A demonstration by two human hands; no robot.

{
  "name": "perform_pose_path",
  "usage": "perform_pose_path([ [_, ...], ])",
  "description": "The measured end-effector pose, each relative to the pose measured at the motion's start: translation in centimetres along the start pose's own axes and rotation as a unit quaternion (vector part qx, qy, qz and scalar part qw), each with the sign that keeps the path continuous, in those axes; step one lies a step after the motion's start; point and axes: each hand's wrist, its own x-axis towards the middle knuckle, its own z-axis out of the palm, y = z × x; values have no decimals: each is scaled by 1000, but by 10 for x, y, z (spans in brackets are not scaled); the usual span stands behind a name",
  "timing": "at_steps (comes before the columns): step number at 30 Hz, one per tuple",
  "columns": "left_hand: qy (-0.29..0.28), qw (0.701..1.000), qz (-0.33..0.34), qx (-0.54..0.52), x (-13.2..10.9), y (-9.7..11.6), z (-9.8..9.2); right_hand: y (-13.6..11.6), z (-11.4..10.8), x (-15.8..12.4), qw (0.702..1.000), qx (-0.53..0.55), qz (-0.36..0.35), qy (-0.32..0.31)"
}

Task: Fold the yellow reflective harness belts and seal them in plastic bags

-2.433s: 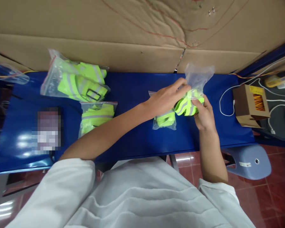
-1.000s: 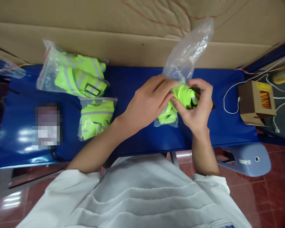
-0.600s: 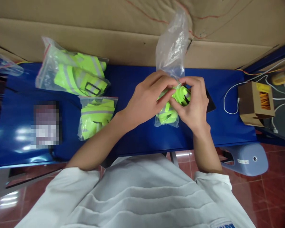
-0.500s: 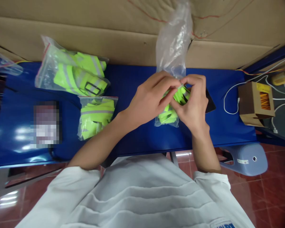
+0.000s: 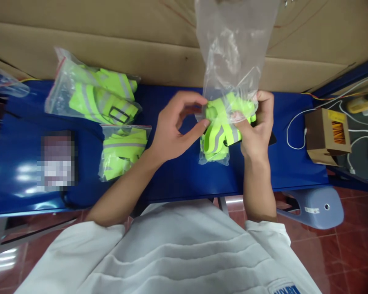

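Observation:
A clear plastic bag (image 5: 233, 53) stands up between my hands, its far part rising in front of the cardboard. A bundled neon-yellow reflective strap (image 5: 222, 118) with grey stripes is at its near end, partly under the plastic, with a loop hanging out. My left hand (image 5: 179, 128) grips the left edge of the bag between thumb and fingers. My right hand (image 5: 256, 126) holds bag and strap together from the right, its thumb across the front. Below them lies another bagged yellow strap (image 5: 216, 156), partly covered. A dark flat item shows behind my right hand.
Two zip bags of yellow straps, a larger bag (image 5: 95, 96) and a smaller bag (image 5: 124, 151), lie left on the blue table (image 5: 171, 179). A pixelated object (image 5: 58, 161) is further left. Right are a cardboard box (image 5: 326, 136), white cables and a blue-grey stool (image 5: 317, 208).
My hands have moved apart from their close pinch. The bag is spread wider and more of the strap shows, with a striped loop hanging out. The view has shifted slightly.

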Motion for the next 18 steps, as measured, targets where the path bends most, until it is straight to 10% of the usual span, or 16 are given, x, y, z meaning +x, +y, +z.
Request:
perform_pose_path([
  [10,5,918,-186,-350,14,6,26,-4,19,-8,1000,19,-14,-21],
  [18,65,872,-264,-406,-3,23,45,-26,42,-17,990,-50,-12,134],
])
